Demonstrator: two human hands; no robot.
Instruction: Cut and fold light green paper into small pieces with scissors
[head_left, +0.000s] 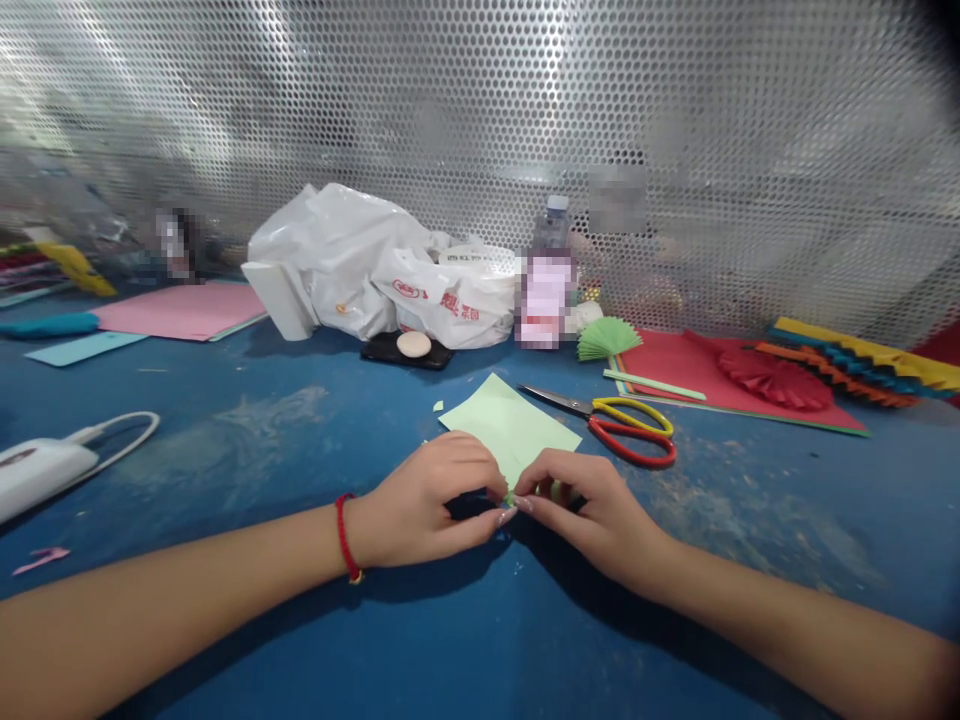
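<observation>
A square of pale green paper (504,425) lies on the blue table, one corner pointing towards me. My left hand (442,495), with a red cord bracelet (345,540) on its wrist, pinches that near corner between thumb and fingers. From the other side, my right hand (585,500) pinches the same corner, its fingertips almost touching the left ones. The fingers hide just how the corner is bent. Scissors (630,430) with one yellow and one red handle lie right of the paper, blades pointing left. A tiny green scrap (438,406) rests left of it.
White plastic bags (337,260), a bottle (551,280) and a black phone-like slab (397,352) stand or lie behind. Red paper (667,365), a green paper fan (609,340) and pleated strips (862,360) are at right. Pink sheets (187,310) and a white cabled device (45,465) are left.
</observation>
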